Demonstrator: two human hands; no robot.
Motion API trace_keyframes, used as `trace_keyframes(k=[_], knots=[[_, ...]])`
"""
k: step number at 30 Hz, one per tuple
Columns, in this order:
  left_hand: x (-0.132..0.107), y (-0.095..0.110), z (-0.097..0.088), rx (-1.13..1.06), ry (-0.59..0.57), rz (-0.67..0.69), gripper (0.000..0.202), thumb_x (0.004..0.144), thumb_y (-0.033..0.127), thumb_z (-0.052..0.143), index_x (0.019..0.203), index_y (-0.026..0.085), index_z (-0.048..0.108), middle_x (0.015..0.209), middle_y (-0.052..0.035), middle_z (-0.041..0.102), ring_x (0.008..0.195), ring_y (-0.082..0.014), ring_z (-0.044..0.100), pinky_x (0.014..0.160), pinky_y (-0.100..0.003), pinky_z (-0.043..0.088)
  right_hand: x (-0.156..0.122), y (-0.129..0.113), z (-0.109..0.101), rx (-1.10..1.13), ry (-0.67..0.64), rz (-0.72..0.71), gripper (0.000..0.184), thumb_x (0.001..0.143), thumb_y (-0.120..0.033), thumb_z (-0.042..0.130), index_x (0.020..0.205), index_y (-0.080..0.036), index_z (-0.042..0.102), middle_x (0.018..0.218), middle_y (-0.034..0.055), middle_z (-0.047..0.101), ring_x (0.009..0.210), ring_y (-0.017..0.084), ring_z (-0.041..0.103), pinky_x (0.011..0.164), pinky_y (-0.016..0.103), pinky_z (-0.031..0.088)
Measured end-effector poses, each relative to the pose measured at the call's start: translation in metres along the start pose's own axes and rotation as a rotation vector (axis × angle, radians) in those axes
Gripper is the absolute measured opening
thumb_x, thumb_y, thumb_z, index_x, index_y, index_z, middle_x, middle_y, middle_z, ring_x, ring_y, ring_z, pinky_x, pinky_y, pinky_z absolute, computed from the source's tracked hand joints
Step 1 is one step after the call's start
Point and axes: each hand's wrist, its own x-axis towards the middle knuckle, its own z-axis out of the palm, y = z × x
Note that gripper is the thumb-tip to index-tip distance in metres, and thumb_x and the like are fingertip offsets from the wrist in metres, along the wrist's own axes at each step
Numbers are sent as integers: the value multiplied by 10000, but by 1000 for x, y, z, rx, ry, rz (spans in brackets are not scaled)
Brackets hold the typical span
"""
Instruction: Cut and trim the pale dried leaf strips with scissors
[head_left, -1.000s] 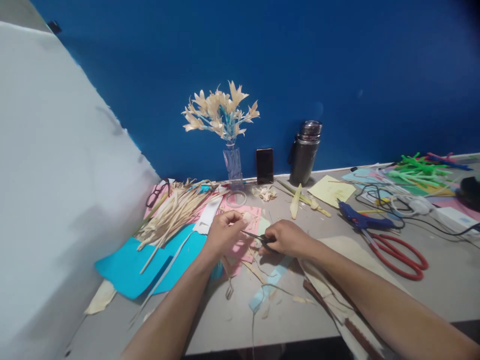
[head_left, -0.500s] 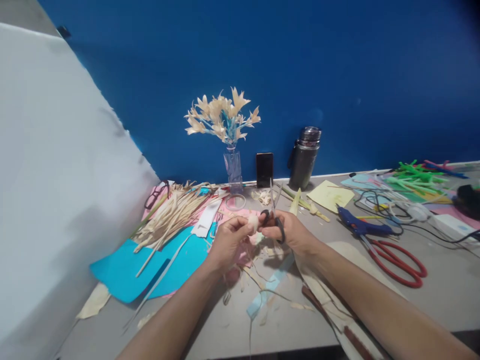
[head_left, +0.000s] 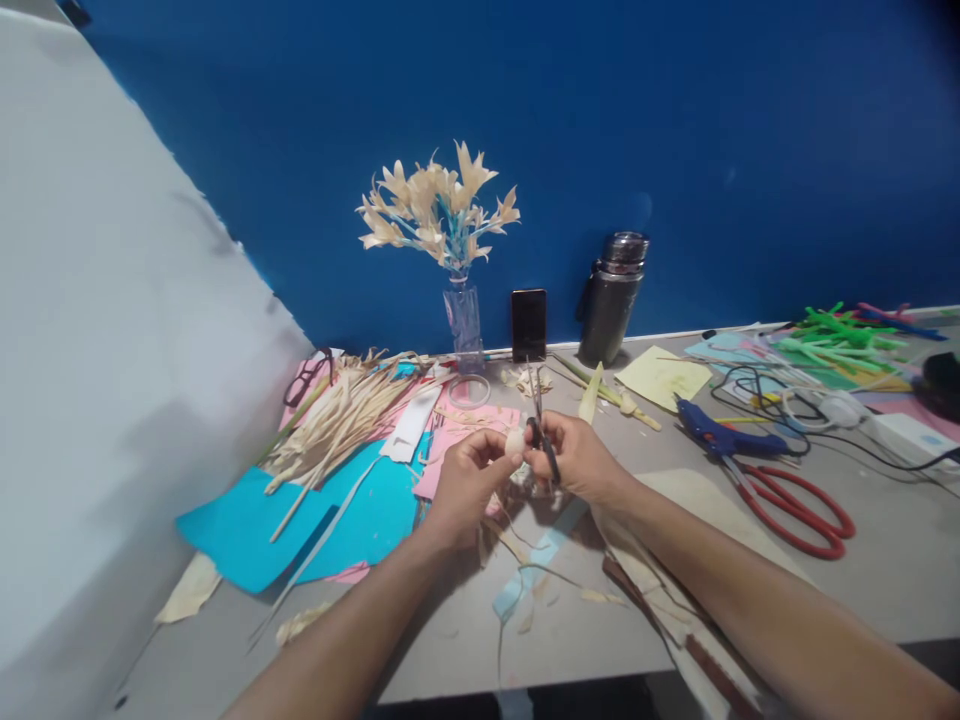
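Observation:
Between the fingertips of my left hand (head_left: 474, 478) is a small, rounded, pale cream piece (head_left: 515, 443), perhaps husk; its exact kind is too small to tell. My right hand (head_left: 576, 458) is closed around the black handles of a pair of scissors (head_left: 537, 400), whose narrow blades point up and away from me. The right fingertips meet the pale piece from the other side, so the two hands almost touch. Under them lie cream scraps, thin fibres, a pink sheet (head_left: 480, 418) and a light-blue strip (head_left: 544, 560).
Behind stand a clear bottle (head_left: 463, 322) of cream flowers, a phone (head_left: 529, 325) and a metal flask (head_left: 613, 300). Dried strips (head_left: 337, 420) lie over a blue sheet (head_left: 247, 530) at left. To the right are a blue glue gun (head_left: 724, 430), red-handled scissors (head_left: 802, 510), cables and green pipe cleaners (head_left: 840, 335).
My hands have drawn closer, the right fingertips now meeting the pale piece. The black scissors' blades are closer together than before. The camera view has tilted slightly down.

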Motion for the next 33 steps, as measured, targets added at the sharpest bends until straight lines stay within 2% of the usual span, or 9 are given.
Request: trace_keyframes(k=[4, 7, 10, 13, 16, 20, 22, 27, 33], knots=[[1, -6, 0, 76, 27, 79, 252, 710, 330, 771, 677, 170, 579, 581, 16, 565, 492, -102, 537, 473, -225, 418, 0, 3, 1, -85, -14, -45, 227, 627, -167, 652, 818, -198, 534, 662, -57, 574, 460, 83, 491, 451, 208, 418], [3, -8, -3, 4, -27, -31, 243, 702, 329, 771, 690, 172, 586, 554, 22, 550, 472, -95, 515, 458, -216, 409, -1, 5, 2, -267, 16, -107, 187, 652, -184, 626, 815, -201, 537, 669, -49, 573, 521, 95, 481, 499, 212, 391], [2, -4, -6, -88, -104, -143, 281, 663, 349, 801, 723, 169, 593, 564, 15, 564, 449, -90, 494, 407, -194, 350, 2, 7, -2, -572, 146, -162, 159, 663, -206, 626, 800, -206, 545, 648, -41, 564, 565, 119, 472, 520, 226, 343], [-1, 2, -7, -181, -226, -137, 330, 617, 352, 833, 696, 150, 585, 584, -6, 583, 472, -89, 505, 403, -182, 320, 9, 8, -13, -675, 192, -166, 80, 688, -221, 607, 746, -196, 557, 655, -18, 582, 587, 133, 483, 542, 241, 338], [-3, 5, -4, -184, -204, -129, 333, 633, 352, 827, 700, 147, 574, 613, -24, 608, 512, -102, 548, 400, -168, 305, 15, 8, -25, -620, 56, -105, 126, 706, -292, 644, 705, -190, 571, 624, -12, 586, 568, 142, 499, 528, 247, 342], [-1, 3, -2, -142, -72, -178, 299, 688, 349, 787, 762, 165, 563, 626, -11, 615, 482, -102, 542, 383, -171, 331, 14, 1, -29, -580, 146, -143, 85, 692, -236, 635, 707, -195, 562, 640, -16, 586, 590, 142, 508, 534, 245, 355], [2, -1, -3, -130, -60, -173, 285, 705, 351, 772, 782, 168, 566, 606, -1, 599, 467, -98, 524, 387, -177, 345, 10, -6, -26, -481, 119, -121, 105, 682, -229, 649, 688, -189, 552, 614, -23, 565, 563, 130, 497, 522, 244, 358], [4, -12, -6, -53, -104, -113, 245, 748, 345, 735, 752, 168, 565, 575, 13, 564, 462, -76, 476, 397, -169, 307, 0, -16, -13, -60, -67, 58, 308, 644, -335, 783, 823, -183, 584, 640, -29, 590, 528, 122, 527, 510, 249, 400], [3, -13, -7, 44, -182, -65, 248, 743, 319, 750, 716, 151, 569, 643, -8, 596, 509, -67, 472, 440, -180, 314, -5, -13, -3, 59, 17, 80, 296, 626, -285, 804, 815, -169, 608, 642, -37, 571, 532, 94, 497, 493, 214, 375]])
